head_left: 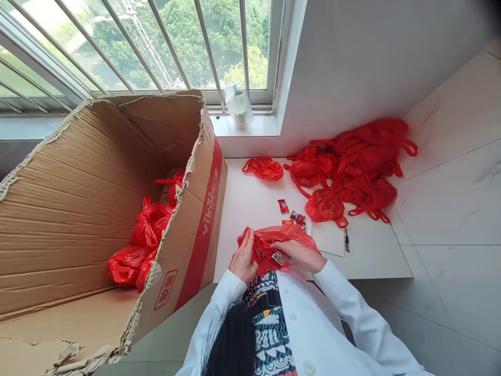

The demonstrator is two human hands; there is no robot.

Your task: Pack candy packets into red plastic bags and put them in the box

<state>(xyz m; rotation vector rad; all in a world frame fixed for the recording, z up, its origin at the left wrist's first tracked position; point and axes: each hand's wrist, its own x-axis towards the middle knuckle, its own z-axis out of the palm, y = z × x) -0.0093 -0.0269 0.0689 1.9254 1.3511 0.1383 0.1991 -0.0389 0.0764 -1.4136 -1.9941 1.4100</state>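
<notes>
Close to my body, a red plastic bag [291,233] is spread open at the table's front edge, with several small wrapped packets [261,248] inside. My left hand [243,259] is closed on its left rim. At the bag's other side, my right hand [298,256] curls over the mouth, and its fingers reach the packets. One packet with a black-and-white code [277,257] shows just below those fingers; whether they pinch it is unclear. Beyond the bag lie loose red packets [283,206] and some darker ones [298,216].
A tall torn-edged cardboard box [203,209] stands at the left with filled, tied red bags [146,224] inside. Red bags [352,162] heap at the table's back right; one bag [264,168] lies apart. Paper [331,240] and a pen [346,240] are rightward. A wrapped cup [239,107] stands on the sill.
</notes>
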